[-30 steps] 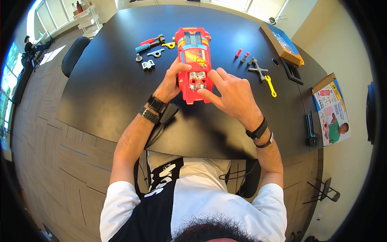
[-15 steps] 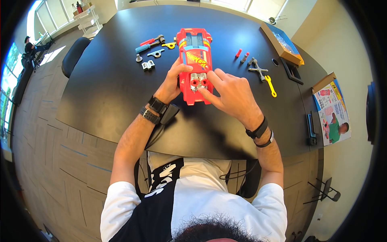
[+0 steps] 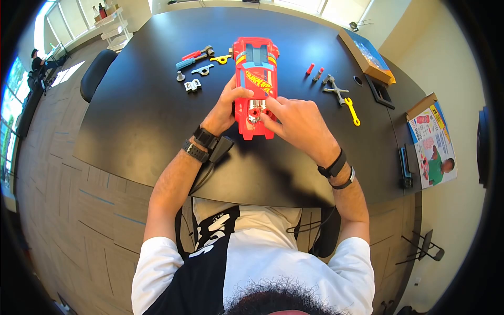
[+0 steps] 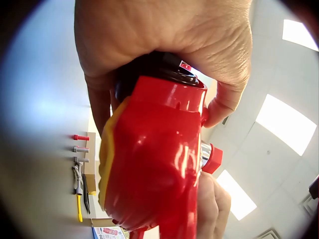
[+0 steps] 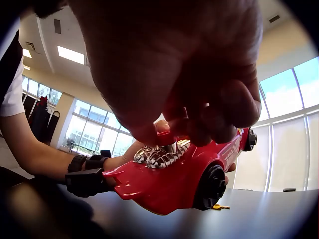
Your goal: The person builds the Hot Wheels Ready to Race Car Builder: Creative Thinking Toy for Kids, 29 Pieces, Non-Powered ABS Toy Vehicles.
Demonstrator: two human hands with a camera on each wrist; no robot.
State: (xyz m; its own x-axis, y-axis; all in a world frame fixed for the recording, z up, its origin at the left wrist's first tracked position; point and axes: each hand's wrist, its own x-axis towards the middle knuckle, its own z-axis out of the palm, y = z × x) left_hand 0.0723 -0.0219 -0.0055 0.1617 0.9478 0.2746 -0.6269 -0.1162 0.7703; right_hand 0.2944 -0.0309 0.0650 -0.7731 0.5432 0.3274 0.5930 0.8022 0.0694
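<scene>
A red toy car (image 3: 261, 80) (image 4: 149, 154) (image 5: 174, 185) is held above the black table, its chrome engine (image 3: 253, 118) (image 5: 157, 157) facing up. My left hand (image 3: 221, 111) (image 4: 164, 30) grips the car's left side, thumb on top, around a black wheel in the left wrist view. My right hand (image 3: 304, 126) (image 5: 169, 59) pinches a red piece (image 5: 163, 137) on the engine between thumb and fingers. Another red piece (image 3: 254, 112) shows beside it in the head view.
On the table at left lie screwdrivers (image 3: 193, 61), a blue-grey part (image 3: 202, 69), a yellow part (image 3: 221, 59) and a chrome part (image 3: 193, 85). At right are red and grey bolts (image 3: 318, 74), a grey cross wrench (image 3: 335, 90), a yellow wrench (image 3: 352, 112) and an open box (image 3: 367, 56).
The car has shifted slightly right and turned a little in my left hand. My right fingers have drawn in closer over the engine's right red piece.
</scene>
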